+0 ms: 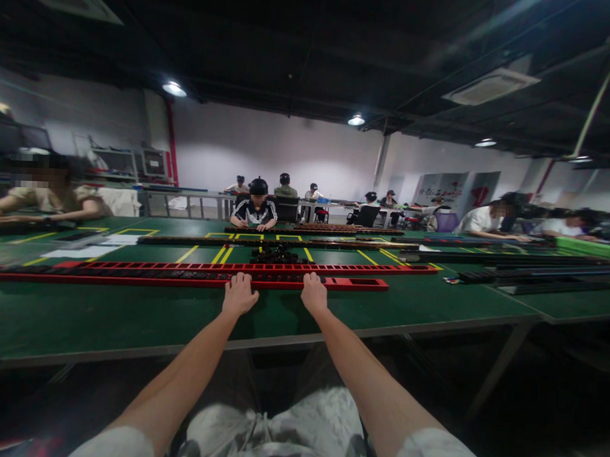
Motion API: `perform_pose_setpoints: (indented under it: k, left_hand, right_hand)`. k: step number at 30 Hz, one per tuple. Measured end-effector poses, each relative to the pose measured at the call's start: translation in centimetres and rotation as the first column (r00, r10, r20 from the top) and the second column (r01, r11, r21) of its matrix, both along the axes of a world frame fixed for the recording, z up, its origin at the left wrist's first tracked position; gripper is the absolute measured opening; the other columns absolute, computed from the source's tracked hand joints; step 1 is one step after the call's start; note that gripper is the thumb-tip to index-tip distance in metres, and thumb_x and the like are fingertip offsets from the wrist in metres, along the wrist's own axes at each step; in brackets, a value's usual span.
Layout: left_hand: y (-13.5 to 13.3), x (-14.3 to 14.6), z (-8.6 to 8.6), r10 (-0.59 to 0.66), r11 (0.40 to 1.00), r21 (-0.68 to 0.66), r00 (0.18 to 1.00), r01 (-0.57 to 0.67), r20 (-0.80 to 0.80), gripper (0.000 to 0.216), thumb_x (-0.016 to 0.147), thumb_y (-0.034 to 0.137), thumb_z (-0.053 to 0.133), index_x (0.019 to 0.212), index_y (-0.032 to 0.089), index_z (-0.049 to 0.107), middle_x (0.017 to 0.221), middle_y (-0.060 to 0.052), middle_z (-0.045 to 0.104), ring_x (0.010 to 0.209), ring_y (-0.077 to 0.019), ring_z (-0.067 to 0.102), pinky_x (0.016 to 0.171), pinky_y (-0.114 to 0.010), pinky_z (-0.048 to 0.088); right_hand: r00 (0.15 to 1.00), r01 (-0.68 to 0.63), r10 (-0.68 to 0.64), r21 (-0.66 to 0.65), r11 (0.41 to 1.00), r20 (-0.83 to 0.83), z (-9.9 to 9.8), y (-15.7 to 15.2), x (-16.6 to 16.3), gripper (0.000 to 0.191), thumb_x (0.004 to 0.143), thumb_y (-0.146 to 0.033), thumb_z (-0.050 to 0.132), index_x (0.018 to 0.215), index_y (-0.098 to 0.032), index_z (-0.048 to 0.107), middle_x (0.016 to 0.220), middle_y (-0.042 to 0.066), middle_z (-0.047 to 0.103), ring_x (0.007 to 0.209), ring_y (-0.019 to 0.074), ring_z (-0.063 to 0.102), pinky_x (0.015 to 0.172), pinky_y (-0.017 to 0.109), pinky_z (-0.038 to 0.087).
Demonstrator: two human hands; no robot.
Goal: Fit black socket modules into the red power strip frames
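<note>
A long red slotted rail (363,284) lies across the green table in front of me, with black pieces (183,275) in many of its slots. My left hand (239,295) is closed over its near edge, fingers curled onto the top and thumb toward the right. A short way to the right, my right hand (314,293) also grips the rail with bent fingers; its fingertips are partly hidden. Just behind runs a second red slotted rail (373,269), parallel to the first. Beyond it, between my hands, sits a heap of small black parts (280,254).
Dark long strips (194,240) lie farther back, and more black bars (548,273) are stacked at right. White sheets (91,248) rest at left. A co-worker (256,207) sits opposite; others work on both sides. The table's near edge (130,354) is before my lap.
</note>
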State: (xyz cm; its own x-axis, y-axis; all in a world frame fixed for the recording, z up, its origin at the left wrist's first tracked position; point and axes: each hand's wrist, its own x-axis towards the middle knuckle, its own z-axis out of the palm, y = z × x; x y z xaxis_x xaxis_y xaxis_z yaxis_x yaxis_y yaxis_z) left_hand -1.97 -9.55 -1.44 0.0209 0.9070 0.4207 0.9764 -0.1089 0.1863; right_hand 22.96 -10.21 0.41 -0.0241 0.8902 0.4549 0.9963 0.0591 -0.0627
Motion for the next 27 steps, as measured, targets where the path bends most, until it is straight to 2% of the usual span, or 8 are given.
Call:
perform_pose_setpoints:
  k: [3, 9, 15, 19, 22, 24, 27]
  left_hand:
    - [0.0, 0.0, 0.1, 0.003, 1.0, 0.012, 1.0, -0.002, -0.02, 0.039, 0.09, 0.034, 0.05, 0.121, 0.013, 0.06, 0.132, -0.021, 0.057, 0.124, -0.0359, 0.052, 0.104, -0.05, 0.043]
    - [0.2, -0.1, 0.3, -0.07, 0.998, -0.007, 0.995, 0.07, -0.077, 0.027, 0.091, 0.023, 0.049, 0.108, 0.015, 0.068, 0.124, -0.017, 0.06, 0.12, -0.031, 0.054, 0.104, -0.044, 0.046]
    - [0.3, -0.2, 0.7, -0.13, 0.99, -0.073, 0.985, 0.123, -0.11, 0.034, 0.095, 0.018, 0.046, 0.094, 0.017, 0.079, 0.116, -0.019, 0.069, 0.119, -0.0323, 0.058, 0.102, -0.045, 0.049]
    - [0.5, -0.2, 0.7, -0.13, 0.979, -0.173, 0.986, 0.11, -0.107, 0.025, 0.099, 0.031, 0.059, 0.101, 0.014, 0.078, 0.105, -0.015, 0.074, 0.112, -0.0289, 0.066, 0.105, -0.05, 0.049]
    - [0.7, -0.1, 0.6, -0.108, 0.969, -0.23, 0.99, 0.085, -0.088, 0.031, 0.1, 0.042, 0.063, 0.103, 0.013, 0.073, 0.104, -0.009, 0.076, 0.104, -0.023, 0.071, 0.102, -0.049, 0.053]
    - [0.7, 0.0, 0.5, -0.097, 0.965, -0.252, 0.993, 0.078, -0.063, 0.031, 0.102, 0.041, 0.061, 0.099, 0.012, 0.074, 0.102, -0.009, 0.077, 0.101, -0.0212, 0.072, 0.099, -0.045, 0.055]
    - [0.5, 0.0, 0.6, -0.08, 0.962, -0.263, 0.997, 0.072, -0.019, 0.03, 0.102, 0.029, 0.054, 0.097, 0.011, 0.077, 0.1, -0.015, 0.079, 0.099, -0.0217, 0.075, 0.094, -0.036, 0.055]
  right_hand:
    - [1.0, 0.008, -0.009, -0.046, 0.999, -0.012, -0.1, 0.3, 0.1, 0.037, 0.098, -0.006, 0.04, 0.119, -0.015, 0.069, 0.127, 0.017, 0.066, 0.107, 0.0234, 0.07, 0.083, 0.03, 0.052]
    - [0.999, 0.015, -0.021, -0.146, 0.989, -0.041, -0.3, 1.0, 0.4, 0.035, 0.096, -0.01, 0.046, 0.109, -0.01, 0.078, 0.106, 0.02, 0.077, 0.101, 0.0264, 0.077, 0.085, 0.032, 0.055]
    - [0.997, 0.003, -0.016, -0.169, 0.986, -0.077, -0.1, 0.9, 0.3, 0.036, 0.092, -0.01, 0.048, 0.106, -0.009, 0.081, 0.106, 0.023, 0.079, 0.103, 0.0299, 0.077, 0.085, 0.035, 0.057]
    - [0.994, 0.005, -0.024, -0.176, 0.984, -0.106, 0.1, 0.6, 0.3, 0.035, 0.092, -0.011, 0.05, 0.107, -0.008, 0.081, 0.107, 0.024, 0.078, 0.103, 0.03, 0.077, 0.087, 0.035, 0.057]
    - [0.991, 0.005, -0.03, -0.191, 0.982, -0.129, 0.1, 0.5, 0.3, 0.033, 0.092, -0.012, 0.052, 0.108, -0.007, 0.081, 0.108, 0.025, 0.078, 0.104, 0.03, 0.077, 0.089, 0.033, 0.056]
    - [0.989, -0.001, -0.03, -0.202, 0.979, -0.146, 0.2, 0.5, 0.4, 0.032, 0.093, -0.012, 0.053, 0.108, -0.007, 0.08, 0.109, 0.025, 0.078, 0.105, 0.0301, 0.077, 0.088, 0.033, 0.056]
    - [0.984, -0.02, -0.021, -0.226, 0.974, -0.177, 0.2, 0.6, 0.6, 0.031, 0.094, -0.012, 0.053, 0.106, -0.008, 0.081, 0.107, 0.024, 0.078, 0.104, 0.0291, 0.077, 0.087, 0.032, 0.056]
